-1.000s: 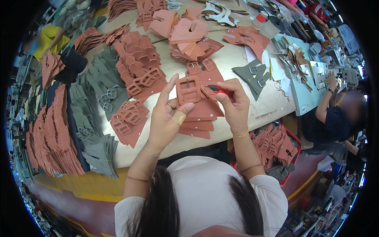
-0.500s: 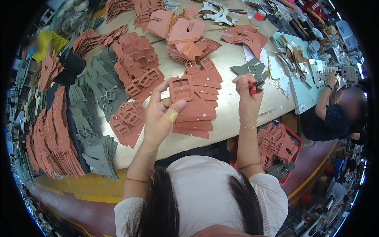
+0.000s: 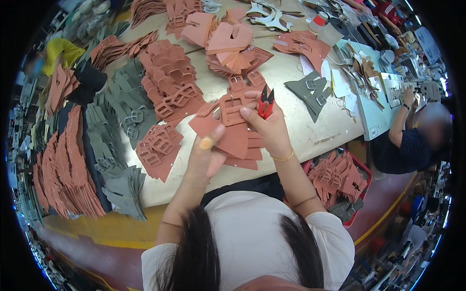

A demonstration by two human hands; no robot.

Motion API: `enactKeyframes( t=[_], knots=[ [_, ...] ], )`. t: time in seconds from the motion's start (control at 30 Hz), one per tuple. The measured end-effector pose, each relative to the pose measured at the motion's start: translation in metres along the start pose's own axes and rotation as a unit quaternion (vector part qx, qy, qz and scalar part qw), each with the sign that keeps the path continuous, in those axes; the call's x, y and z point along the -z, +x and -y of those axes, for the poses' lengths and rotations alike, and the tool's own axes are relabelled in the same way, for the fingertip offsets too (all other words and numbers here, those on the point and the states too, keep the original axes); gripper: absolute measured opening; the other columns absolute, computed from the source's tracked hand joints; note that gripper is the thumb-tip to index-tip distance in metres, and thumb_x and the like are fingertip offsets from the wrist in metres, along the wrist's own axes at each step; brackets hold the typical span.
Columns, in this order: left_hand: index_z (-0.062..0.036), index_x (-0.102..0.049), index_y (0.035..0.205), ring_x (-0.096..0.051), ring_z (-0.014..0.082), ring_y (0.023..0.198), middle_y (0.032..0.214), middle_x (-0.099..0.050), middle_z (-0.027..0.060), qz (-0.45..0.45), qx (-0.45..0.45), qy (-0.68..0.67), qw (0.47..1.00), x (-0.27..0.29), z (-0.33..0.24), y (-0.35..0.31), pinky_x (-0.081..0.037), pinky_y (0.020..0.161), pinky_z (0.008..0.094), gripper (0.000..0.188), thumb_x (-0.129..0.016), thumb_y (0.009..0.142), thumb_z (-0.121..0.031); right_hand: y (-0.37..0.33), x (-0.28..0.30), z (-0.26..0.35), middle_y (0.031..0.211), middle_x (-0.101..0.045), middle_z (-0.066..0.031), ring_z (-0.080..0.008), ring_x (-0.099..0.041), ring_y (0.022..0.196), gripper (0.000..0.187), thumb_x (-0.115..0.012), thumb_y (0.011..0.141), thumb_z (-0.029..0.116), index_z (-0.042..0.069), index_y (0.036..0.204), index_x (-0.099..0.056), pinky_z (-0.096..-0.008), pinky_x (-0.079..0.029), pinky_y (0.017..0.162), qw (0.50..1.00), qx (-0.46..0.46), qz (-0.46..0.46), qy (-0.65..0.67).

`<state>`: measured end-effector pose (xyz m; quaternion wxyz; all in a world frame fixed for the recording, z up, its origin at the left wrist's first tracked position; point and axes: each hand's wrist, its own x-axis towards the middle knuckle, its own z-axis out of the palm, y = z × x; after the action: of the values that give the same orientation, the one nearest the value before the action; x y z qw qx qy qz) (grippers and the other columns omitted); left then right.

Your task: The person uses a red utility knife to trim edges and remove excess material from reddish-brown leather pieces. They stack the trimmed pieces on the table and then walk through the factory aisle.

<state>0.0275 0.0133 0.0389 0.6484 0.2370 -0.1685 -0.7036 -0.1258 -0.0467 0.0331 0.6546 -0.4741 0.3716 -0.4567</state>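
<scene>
Buckle: square, salmon-coloured frame [image 3: 234, 109], held up above the table [image 3: 318, 135], between the two hands
Flat piece: salmon-coloured sheet [image 3: 230, 139], below the buckle, its lower edge angled toward the person
Right hand: right hand [image 3: 264, 121] grips the buckle, thumb pressed on the right side of the frame; the same hand holds the snips
Snips: red handles [image 3: 265, 107], dark blades pointing up and apart at the tips
Left hand: left hand [image 3: 206, 150] has its thumb, wrapped in a tan band, at the lower left edge of the flat piece; fingers are partly hidden, so firmness of grip cannot be told
Stack: salmon pieces [image 3: 246, 162], fanned on the table beneath the held work
Left side: buckled salmon pieces [image 3: 158, 145] lie in a pile; grey-green straps [image 3: 128, 92] lie farther out
Right side: grey-green piece [image 3: 308, 92] with two metal buckles lies flat
Crate: red crate [image 3: 370, 175] beside the table, filled with salmon and grey-green pieces
Co-worker: person in a dark top [image 3: 405, 153] sits right of the table, a hand near a sewing machine [image 3: 429, 91]
</scene>
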Motion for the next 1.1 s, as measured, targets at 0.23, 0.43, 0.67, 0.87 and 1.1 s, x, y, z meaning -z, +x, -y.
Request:
enactKeyframes(
  t=[0.23,0.43,0.67,0.87,1.1],
  knots=[
    [0.0036,-0.035,0.141,-0.053,0.0206,0.121,0.133,-0.051,0.0141,-0.035,-0.032,0.142,0.989,-0.005,-0.008,-0.002,-0.046,0.101,0.0353,0.053,-0.056,0.094,-0.01,-0.014,0.006,0.003,0.101,-0.056,-0.0072,-0.0143,-0.056,0.087,0.037,-0.076,0.081,0.012,0.002,0.113,-0.061,-0.0267,-0.048,0.076,0.932,0.219,-0.058,-0.281],
    [0.0068,-0.046,0.132,-0.058,0.0139,0.108,0.123,-0.059,0.0108,-0.024,-0.066,0.198,0.978,-0.01,-0.008,-0.003,-0.048,0.092,0.0288,0.042,-0.057,0.094,-0.007,-0.019,0.005,0.01,0.091,-0.062,-0.0071,-0.018,-0.057,0.082,0.034,-0.082,0.069,0.011,0.004,0.1,-0.07,-0.028,-0.043,0.073,0.844,0.316,-0.103,-0.42],
    [0.0089,-0.052,0.126,-0.058,0.0113,0.102,0.118,-0.062,0.0101,-0.028,-0.112,0.253,0.961,-0.013,-0.009,-0.004,-0.048,0.09,0.0266,0.037,-0.059,0.094,-0.01,-0.017,0.003,0.018,0.09,-0.064,-0.0063,-0.0169,-0.057,0.082,0.037,-0.083,0.069,0.013,0.006,0.103,-0.071,-0.0282,-0.039,0.074,0.816,0.343,-0.082,-0.458],
    [0.0097,-0.055,0.124,-0.058,0.0089,0.096,0.109,-0.064,0.0069,-0.043,-0.135,0.361,0.922,-0.013,-0.008,-0.006,-0.047,0.086,0.0244,0.037,-0.059,0.095,-0.012,-0.016,0.0,0.014,0.084,-0.062,-0.004,-0.0176,-0.058,0.077,0.036,-0.082,0.068,0.019,0.006,0.1,-0.071,-0.0299,-0.039,0.07,0.836,0.335,-0.098,-0.422],
    [0.0084,-0.052,0.13,-0.056,0.0101,0.099,0.113,-0.062,0.007,-0.031,-0.127,0.38,0.916,-0.015,-0.008,-0.007,-0.045,0.089,0.0252,0.041,-0.059,0.095,-0.013,-0.018,0.002,0.014,0.087,-0.062,-0.0066,-0.0179,-0.058,0.076,0.034,-0.082,0.07,0.012,0.005,0.101,-0.071,-0.0286,-0.045,0.068,0.845,0.319,-0.092,-0.419]
  ],
)
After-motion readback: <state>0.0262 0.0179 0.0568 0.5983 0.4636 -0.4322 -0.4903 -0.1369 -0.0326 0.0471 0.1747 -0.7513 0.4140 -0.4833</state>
